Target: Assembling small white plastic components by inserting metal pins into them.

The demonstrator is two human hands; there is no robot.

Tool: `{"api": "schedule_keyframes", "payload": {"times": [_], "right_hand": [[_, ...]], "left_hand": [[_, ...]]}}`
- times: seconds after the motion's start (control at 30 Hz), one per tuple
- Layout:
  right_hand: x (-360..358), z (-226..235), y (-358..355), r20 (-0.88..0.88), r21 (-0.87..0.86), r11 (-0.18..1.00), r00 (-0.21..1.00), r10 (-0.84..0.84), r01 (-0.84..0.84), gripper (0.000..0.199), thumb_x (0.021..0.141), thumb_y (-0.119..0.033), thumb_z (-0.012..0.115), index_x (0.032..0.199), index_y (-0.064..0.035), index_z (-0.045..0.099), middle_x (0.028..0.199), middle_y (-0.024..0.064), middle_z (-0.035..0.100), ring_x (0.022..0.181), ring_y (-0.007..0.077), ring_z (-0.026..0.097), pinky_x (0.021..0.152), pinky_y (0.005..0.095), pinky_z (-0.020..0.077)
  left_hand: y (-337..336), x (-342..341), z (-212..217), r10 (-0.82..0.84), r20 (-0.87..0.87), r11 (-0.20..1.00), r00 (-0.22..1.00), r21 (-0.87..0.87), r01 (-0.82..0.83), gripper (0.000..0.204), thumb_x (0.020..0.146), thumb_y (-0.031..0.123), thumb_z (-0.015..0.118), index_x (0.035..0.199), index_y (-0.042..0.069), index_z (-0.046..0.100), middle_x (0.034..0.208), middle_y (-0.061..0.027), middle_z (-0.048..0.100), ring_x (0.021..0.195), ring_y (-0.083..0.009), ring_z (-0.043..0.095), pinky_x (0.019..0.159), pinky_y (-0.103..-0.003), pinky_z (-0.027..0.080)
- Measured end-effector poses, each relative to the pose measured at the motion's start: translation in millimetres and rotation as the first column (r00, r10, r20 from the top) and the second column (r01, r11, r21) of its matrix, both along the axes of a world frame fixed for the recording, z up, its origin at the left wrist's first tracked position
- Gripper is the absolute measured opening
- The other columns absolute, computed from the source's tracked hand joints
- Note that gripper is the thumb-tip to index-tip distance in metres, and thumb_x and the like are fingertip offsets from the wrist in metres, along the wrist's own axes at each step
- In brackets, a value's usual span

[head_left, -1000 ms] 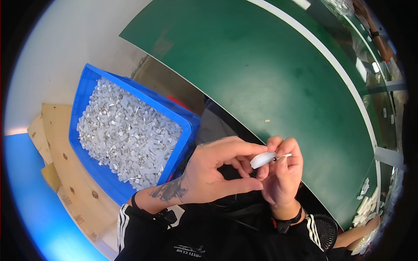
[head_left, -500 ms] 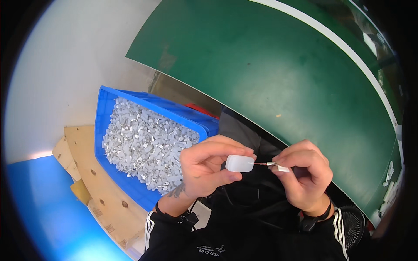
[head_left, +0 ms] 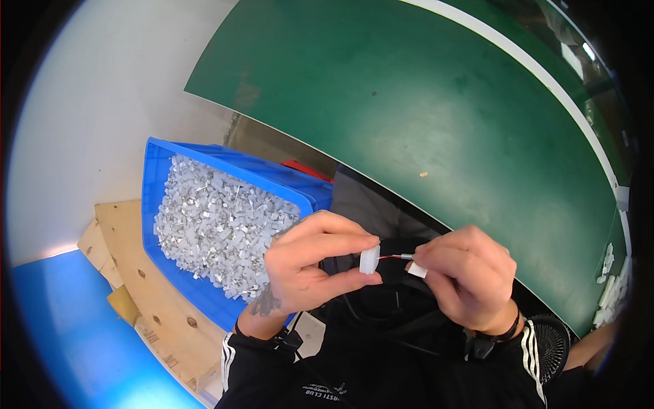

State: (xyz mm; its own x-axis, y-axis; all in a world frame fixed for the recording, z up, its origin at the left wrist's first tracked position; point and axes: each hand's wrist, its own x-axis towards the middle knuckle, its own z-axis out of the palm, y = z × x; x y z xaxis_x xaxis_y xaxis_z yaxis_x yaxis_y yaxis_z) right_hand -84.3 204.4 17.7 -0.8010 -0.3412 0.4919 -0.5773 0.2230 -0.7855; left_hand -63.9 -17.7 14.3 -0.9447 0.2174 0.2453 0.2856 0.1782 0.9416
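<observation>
Between the thumb and fingers of my left hand point(head_left: 300, 266) is a small milky-white plastic block point(head_left: 369, 260), its narrow side turned up. A thin red wire point(head_left: 390, 257) runs from the block toward my right hand point(head_left: 473, 276). There, my fingertips pinch a small silver cylinder point(head_left: 407, 256) at the wire's end. A white tab point(head_left: 417, 270) sticks out just below it, also at my right fingertips. Both hands are closed and held over my lap, a short gap apart. Part of the cylinder is hidden by my right fingers.
A blue plastic bin point(head_left: 228, 167) full of small white and silver pieces point(head_left: 218, 225) stands at left. A wooden board point(head_left: 157, 293) lies beside it. The green tabletop point(head_left: 381, 129) spreads ahead and right, with white pieces point(head_left: 605, 307) at its right edge. A forearm point(head_left: 594, 346) shows at lower right.
The white block has turned in my left hand, from its broad face to its narrow side. The tab at my right fingertips now hangs lower. A forearm has come into view at lower right.
</observation>
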Motion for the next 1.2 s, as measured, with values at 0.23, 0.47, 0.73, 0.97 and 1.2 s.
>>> {"api": "schedule_keyframes", "payload": {"times": [0.23, 0.47, 0.73, 0.97, 1.2], "right_hand": [[1, 2, 3, -0.034, 0.037, 0.999, 0.999, 0.001, 0.001, 0.028, 0.056, 0.006, 0.075, 0.081, -0.0006, 0.066, 0.077, 0.007, 0.063, 0.06, 0.0176, 0.061, 0.049, 0.0261, 0.0461], [1, 1, 6, -0.026, 0.044, 0.999, 1.0, 0.017, -0.016, 0.028, 0.056, 0.005, 0.075, 0.082, -0.0004, 0.065, 0.078, 0.0073, 0.063, 0.061, 0.0177, 0.061, 0.049, 0.0266, 0.0464], [4, -3, 2, 0.028, -0.031, 0.999, 0.999, 0.041, -0.04, 0.028, 0.057, 0.007, 0.075, 0.083, -0.0004, 0.066, 0.08, 0.0089, 0.065, 0.062, 0.0179, 0.063, 0.05, 0.0262, 0.0477], [9, -11, 0, 0.051, -0.105, 0.994, 0.999, 0.013, -0.008, 0.025, 0.06, 0.009, 0.074, 0.082, -0.0002, 0.066, 0.081, 0.0103, 0.068, 0.059, 0.0167, 0.063, 0.048, 0.0238, 0.0481], [9, -10, 1, -0.045, -0.109, 0.994, 0.999, 0.014, -0.019, 0.024, 0.06, 0.008, 0.076, 0.081, 0.0017, 0.066, 0.079, 0.0125, 0.067, 0.058, 0.0169, 0.064, 0.046, 0.0228, 0.0481]], "left_hand": [[4, 0, -1, 0.002, -0.025, 1.0, 1.0, 0.001, -0.002, 0.04, 0.062, 0.003, 0.085, 0.1, 0.0, 0.07, 0.093, -0.0104, 0.066, 0.079, -0.0184, 0.064, 0.067, -0.026, 0.051], [5, -1, 0, -0.022, -0.015, 1.0, 1.0, -0.01, 0.022, 0.04, 0.062, 0.003, 0.085, 0.1, 0.0, 0.07, 0.093, -0.0098, 0.066, 0.08, -0.0183, 0.064, 0.066, -0.026, 0.051], [12, 0, -4, -0.043, 0.013, 0.998, 0.999, -0.042, 0.044, 0.038, 0.064, 0.002, 0.084, 0.099, 0.001, 0.07, 0.092, -0.0089, 0.066, 0.079, -0.0185, 0.064, 0.066, -0.027, 0.051], [19, 3, -12, -0.084, 0.113, 0.984, 0.99, 0.169, 0.064, 0.034, 0.068, -0.001, 0.081, 0.1, -0.001, 0.069, 0.091, -0.0102, 0.067, 0.08, -0.0178, 0.066, 0.065, -0.026, 0.055], [21, 2, -9, -0.102, 0.131, 0.974, 0.986, 0.214, 0.073, 0.032, 0.068, -0.001, 0.081, 0.098, -0.002, 0.069, 0.089, -0.011, 0.067, 0.078, -0.0189, 0.067, 0.066, -0.026, 0.055]]}}
